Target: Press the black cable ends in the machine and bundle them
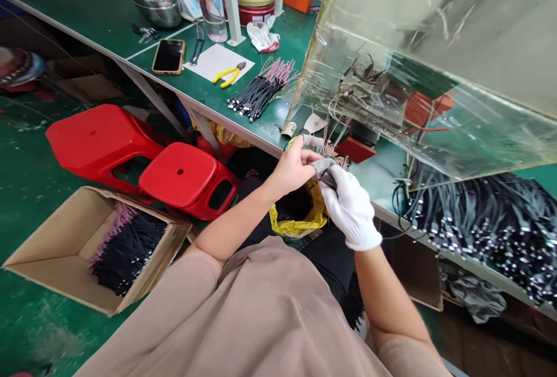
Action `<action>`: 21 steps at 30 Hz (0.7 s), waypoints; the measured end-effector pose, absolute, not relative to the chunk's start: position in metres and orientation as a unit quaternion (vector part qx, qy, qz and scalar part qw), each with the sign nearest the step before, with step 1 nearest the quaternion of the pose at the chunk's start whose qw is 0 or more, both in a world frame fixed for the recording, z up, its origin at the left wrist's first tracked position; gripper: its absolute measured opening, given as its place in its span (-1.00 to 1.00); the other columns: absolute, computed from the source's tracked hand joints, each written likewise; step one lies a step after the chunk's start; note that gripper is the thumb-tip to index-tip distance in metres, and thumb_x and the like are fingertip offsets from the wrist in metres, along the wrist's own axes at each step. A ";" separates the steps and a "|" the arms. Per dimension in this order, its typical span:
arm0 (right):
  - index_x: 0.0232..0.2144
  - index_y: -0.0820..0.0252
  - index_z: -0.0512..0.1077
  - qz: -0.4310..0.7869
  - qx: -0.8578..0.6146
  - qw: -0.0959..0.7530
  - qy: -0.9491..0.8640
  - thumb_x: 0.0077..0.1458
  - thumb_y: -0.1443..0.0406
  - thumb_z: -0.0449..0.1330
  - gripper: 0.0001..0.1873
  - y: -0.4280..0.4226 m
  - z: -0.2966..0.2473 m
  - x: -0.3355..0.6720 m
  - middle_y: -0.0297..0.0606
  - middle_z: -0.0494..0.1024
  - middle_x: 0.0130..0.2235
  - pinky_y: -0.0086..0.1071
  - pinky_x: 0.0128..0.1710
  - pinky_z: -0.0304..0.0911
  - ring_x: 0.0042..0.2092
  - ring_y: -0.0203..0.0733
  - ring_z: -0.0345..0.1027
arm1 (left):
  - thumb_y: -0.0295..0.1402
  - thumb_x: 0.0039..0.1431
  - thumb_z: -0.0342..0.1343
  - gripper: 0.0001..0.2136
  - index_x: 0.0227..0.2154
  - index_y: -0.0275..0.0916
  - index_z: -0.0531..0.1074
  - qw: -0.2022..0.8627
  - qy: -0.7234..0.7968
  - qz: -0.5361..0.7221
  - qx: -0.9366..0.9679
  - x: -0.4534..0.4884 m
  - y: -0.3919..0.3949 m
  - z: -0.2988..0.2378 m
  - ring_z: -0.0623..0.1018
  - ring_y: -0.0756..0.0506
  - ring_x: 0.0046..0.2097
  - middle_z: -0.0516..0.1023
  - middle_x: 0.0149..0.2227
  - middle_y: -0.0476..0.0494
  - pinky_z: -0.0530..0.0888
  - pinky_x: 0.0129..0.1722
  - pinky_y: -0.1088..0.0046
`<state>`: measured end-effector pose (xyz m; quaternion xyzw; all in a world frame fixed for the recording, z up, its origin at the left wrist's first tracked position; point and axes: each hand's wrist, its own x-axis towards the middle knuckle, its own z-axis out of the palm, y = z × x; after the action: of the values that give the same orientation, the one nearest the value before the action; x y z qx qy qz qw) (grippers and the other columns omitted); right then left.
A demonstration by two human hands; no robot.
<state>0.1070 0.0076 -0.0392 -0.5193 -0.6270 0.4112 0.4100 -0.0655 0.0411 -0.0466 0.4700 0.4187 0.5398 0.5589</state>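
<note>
Along the green bench [98, 3], a clear shield [387, 14] is tilted over the work spot. To its right, a heap [487, 238] of black cables is spread; to its left, a smaller bundle [265, 87] with pink ends is laid beside yellow pliers [230, 74]. The gloved right hand [348, 206] and the bare left hand [298, 165] are held together at the bench edge, fingertips meeting. Fingers are curled as in a pinch, but what is gripped, if anything, is mostly hidden and cannot be told. Loose pink wires [327, 136] are seen just beyond the fingertips, left of a red block [355, 149]. Close handling of a cable's wire end seems to be in hand; steady, fine alignment by both hands is probably called for.
</note>
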 end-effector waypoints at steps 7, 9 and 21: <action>-0.01 0.02 0.54 0.557 -0.475 0.432 -0.527 0.21 0.10 0.29 -0.67 0.005 -0.061 0.108 -0.33 0.62 -0.20 -0.48 -0.30 0.51 -0.36 -0.33 0.50 | -0.29 -0.05 0.42 -0.49 -0.12 -0.21 0.25 0.585 0.390 0.570 0.424 -0.061 0.040 -0.043 0.64 -0.08 -0.32 0.58 -0.39 0.00 0.54 -0.23 0.38; -0.09 0.05 0.56 0.556 -0.459 0.475 -0.504 0.14 0.11 0.35 -0.69 0.006 -0.067 0.106 -0.33 0.62 -0.20 -0.50 -0.32 0.51 -0.35 -0.34 0.49 | -0.29 0.01 0.39 -0.55 -0.14 -0.21 0.26 0.598 0.389 0.562 0.419 -0.062 0.041 -0.044 0.65 -0.07 -0.32 0.59 -0.39 0.00 0.54 -0.23 0.39; -0.09 0.08 0.57 0.485 -0.480 0.487 -0.545 0.16 0.05 0.32 -0.66 0.008 -0.065 0.100 -0.24 0.62 -0.12 -0.36 -0.28 0.54 -0.18 -0.18 0.53 | -0.61 0.09 0.22 -0.72 -0.17 -0.21 0.37 0.165 0.461 0.564 0.665 -0.073 0.006 -0.040 0.62 -0.14 -0.10 0.65 -0.19 -0.12 0.53 -0.03 0.30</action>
<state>0.1002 0.0084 -0.0653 -0.4796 -0.5449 0.4854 0.4872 -0.0725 0.0062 -0.0396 0.6654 0.4606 0.5638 0.1651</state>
